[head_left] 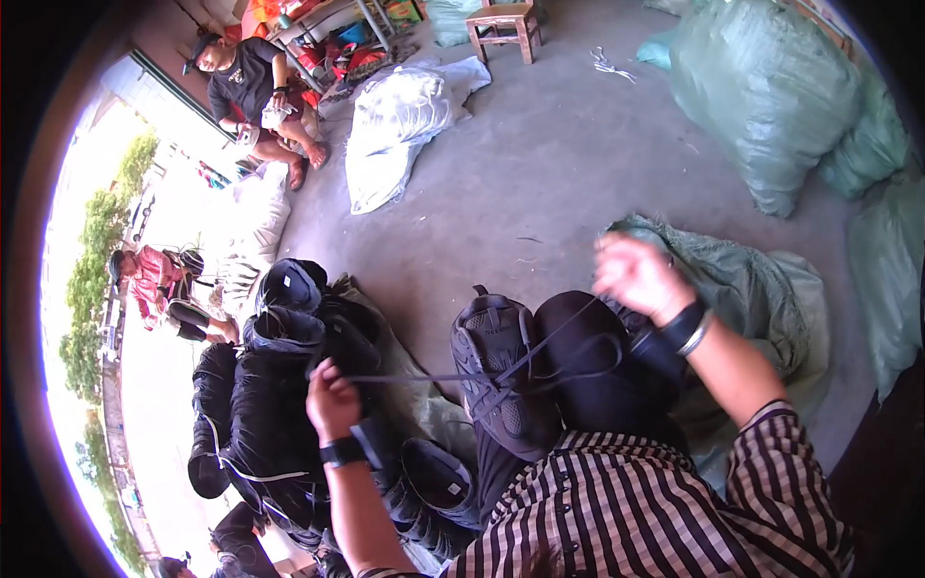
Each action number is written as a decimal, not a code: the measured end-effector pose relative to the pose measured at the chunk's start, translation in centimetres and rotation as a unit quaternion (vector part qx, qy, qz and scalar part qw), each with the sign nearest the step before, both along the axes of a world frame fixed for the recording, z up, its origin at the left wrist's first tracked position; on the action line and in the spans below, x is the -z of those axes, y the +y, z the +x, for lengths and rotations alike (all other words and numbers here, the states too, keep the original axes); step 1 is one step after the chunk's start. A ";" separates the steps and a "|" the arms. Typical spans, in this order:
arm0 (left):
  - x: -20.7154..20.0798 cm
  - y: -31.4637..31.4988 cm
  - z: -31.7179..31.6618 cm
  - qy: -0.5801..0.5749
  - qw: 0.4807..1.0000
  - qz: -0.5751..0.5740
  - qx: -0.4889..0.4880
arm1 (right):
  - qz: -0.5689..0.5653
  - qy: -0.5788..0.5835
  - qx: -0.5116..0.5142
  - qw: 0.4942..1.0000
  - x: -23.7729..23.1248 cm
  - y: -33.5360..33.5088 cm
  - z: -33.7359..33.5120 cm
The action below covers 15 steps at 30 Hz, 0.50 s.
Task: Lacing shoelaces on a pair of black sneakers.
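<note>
A dark grey lace-up shoe (499, 371) rests on my lap, its toe toward me and its laces crossing over the front. My left hand (333, 403) is out to the left, fingers pinched on one end of the dark shoelace (409, 379), which stretches taut across from the shoe. Up and to the right, my right hand (638, 277) is closed on the other lace end, which slants up from the shoe over my knee; motion blurs its fingers a little. A slack loop of lace hangs right of the shoe.
Bundled black shoes (279, 385) are piled by my left arm, some tied with pale cord. A green-grey sack (761, 289) lies at my right. Big green sacks (761, 96), a white sack (400, 125) and a wooden stool (503, 27) stand farther off. Other people sit at left.
</note>
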State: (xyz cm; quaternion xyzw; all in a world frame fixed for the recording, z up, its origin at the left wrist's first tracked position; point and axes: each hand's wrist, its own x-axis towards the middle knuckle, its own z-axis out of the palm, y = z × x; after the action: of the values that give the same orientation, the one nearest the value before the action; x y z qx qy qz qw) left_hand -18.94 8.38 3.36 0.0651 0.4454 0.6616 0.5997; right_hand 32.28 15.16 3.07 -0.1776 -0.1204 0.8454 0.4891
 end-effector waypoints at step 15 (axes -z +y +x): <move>-2.2 -6.1 12.7 0.525 0.822 -0.022 0.220 | 0.128 -0.606 0.186 0.763 1.4 -2.4 7.9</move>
State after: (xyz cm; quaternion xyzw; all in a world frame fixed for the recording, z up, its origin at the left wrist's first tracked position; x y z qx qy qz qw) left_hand -6.25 2.29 5.58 0.4854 0.6811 0.3679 0.4064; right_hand 40.16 12.71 1.66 -0.6074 -0.4629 0.4316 0.4801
